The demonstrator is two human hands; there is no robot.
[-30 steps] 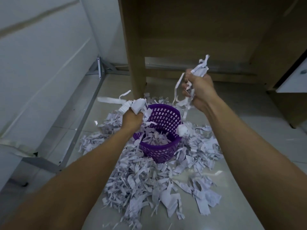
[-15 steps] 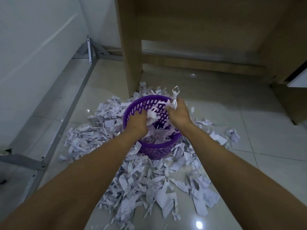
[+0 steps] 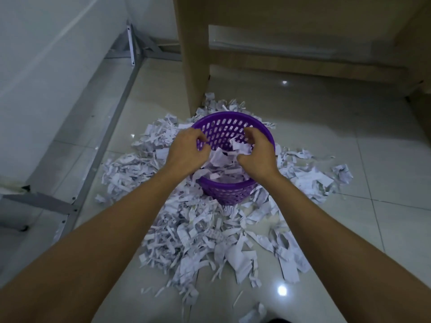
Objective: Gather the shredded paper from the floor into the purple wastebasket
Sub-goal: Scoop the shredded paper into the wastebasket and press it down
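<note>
The purple wastebasket [image 3: 227, 197] stands upright on the tiled floor, partly filled with white strips. Shredded paper [image 3: 200, 231] lies in a wide heap all around it, thickest on the near side. Both my hands hover over the basket's mouth. My left hand [image 3: 186, 151] is above the left rim with its fingers curled and apart, holding nothing. My right hand [image 3: 257, 155] is above the right side, with a small clump of strips loosely between thumb and fingers. More loose strips hang between the two hands, just above the basket's contents.
A wooden desk leg [image 3: 194, 66] stands right behind the basket, with a low wooden crossbar [image 3: 303, 71] to its right. A grey metal frame [image 3: 112, 117] runs along the floor on the left beside a white wall. Bare tiles [image 3: 349, 241] lie to the right.
Both hands came down from above with fistfuls of strips and into the basket's mouth. Now the fingers have loosened and most of the paper has dropped in.
</note>
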